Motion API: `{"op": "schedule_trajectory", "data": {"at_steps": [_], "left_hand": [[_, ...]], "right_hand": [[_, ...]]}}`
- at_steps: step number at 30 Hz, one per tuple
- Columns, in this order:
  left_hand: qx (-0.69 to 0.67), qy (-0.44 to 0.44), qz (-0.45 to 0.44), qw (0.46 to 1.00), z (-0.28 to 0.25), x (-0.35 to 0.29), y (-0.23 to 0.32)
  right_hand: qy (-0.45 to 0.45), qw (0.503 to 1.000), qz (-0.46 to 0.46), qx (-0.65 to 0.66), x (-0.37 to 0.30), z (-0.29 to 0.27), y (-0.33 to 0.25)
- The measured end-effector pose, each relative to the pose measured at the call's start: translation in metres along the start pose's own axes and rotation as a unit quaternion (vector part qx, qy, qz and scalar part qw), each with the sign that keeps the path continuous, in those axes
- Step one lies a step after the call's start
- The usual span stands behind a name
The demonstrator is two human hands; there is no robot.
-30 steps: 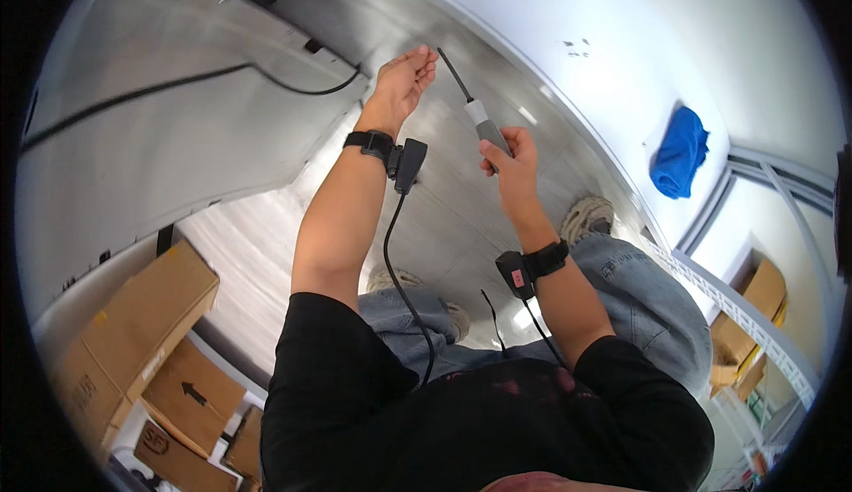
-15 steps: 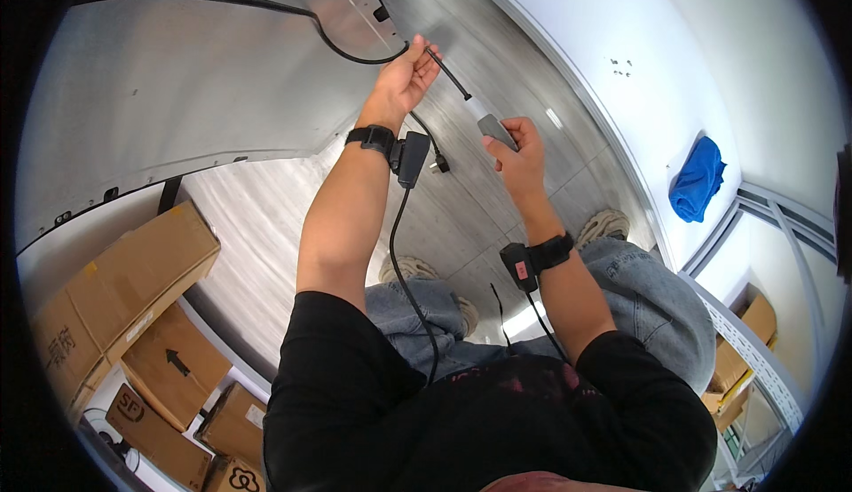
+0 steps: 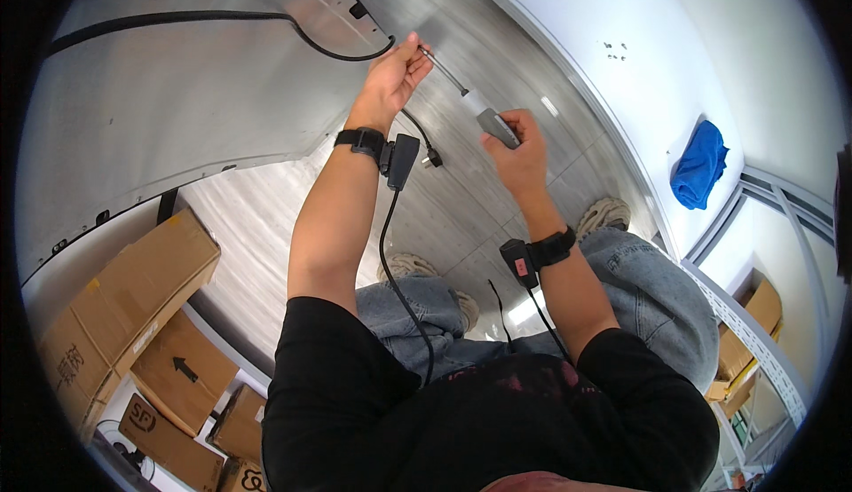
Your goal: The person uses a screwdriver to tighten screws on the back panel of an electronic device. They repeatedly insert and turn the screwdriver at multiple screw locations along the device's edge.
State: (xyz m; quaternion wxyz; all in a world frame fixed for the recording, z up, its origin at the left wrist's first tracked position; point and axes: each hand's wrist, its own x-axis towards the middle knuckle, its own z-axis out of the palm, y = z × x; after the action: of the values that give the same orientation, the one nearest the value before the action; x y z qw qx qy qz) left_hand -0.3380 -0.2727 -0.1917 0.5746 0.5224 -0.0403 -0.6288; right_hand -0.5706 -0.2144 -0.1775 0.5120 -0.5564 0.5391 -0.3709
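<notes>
My right hand [image 3: 518,153] is closed around the grey handle of a screwdriver [image 3: 495,123] with a pale collar and a long thin shaft. The shaft slants up and left to my left hand [image 3: 396,75]. There my left thumb and fingers close at its tip; whether they also pinch something small cannot be seen. Just beyond that hand is the edge of a large grey metal panel [image 3: 195,79]. A thick black cable [image 3: 177,18] runs across the panel and curves down to near my left fingers.
A power plug [image 3: 432,157] on a black cord hangs or lies over the wood-look floor [image 3: 461,204] below my left hand. Cardboard boxes [image 3: 146,283] are stacked at lower left. A blue cloth [image 3: 699,165] rests on the white surface at right, beside a metal frame [image 3: 765,350].
Both hands and the screwdriver stay in nearly the same pose, with my left hand slightly farther left. The panel and cable have shifted a little left in view.
</notes>
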Motion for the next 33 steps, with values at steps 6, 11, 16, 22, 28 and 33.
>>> {"op": "schedule_trajectory", "data": {"at_steps": [6, 11, 16, 22, 28, 33], "left_hand": [[0.066, 0.01, 0.01, 0.998, 0.025, -0.014, 0.009], [0.108, 0.045, 0.012, 0.993, 0.033, -0.022, 0.005], [0.136, 0.069, 0.026, 0.988, 0.05, -0.03, 0.007], [0.202, 0.046, 0.087, 0.974, 0.065, -0.038, 0.044], [0.251, 0.111, 0.141, 0.951, 0.029, -0.03, 0.059], [0.178, 0.067, 0.097, 0.977, 0.009, -0.029, 0.058]], "right_hand": [[0.027, 0.998, -0.04, -0.041, 0.008, -0.016, -0.007], [0.028, 0.988, -0.078, -0.127, 0.024, -0.039, -0.014], [0.031, 0.986, -0.095, -0.131, 0.032, -0.054, -0.02], [0.034, 0.994, -0.085, -0.06, 0.028, -0.044, -0.031], [0.031, 0.997, -0.062, -0.028, 0.015, 0.0, -0.041], [-0.041, 0.98, 0.113, 0.156, 0.006, 0.023, -0.03]]}}
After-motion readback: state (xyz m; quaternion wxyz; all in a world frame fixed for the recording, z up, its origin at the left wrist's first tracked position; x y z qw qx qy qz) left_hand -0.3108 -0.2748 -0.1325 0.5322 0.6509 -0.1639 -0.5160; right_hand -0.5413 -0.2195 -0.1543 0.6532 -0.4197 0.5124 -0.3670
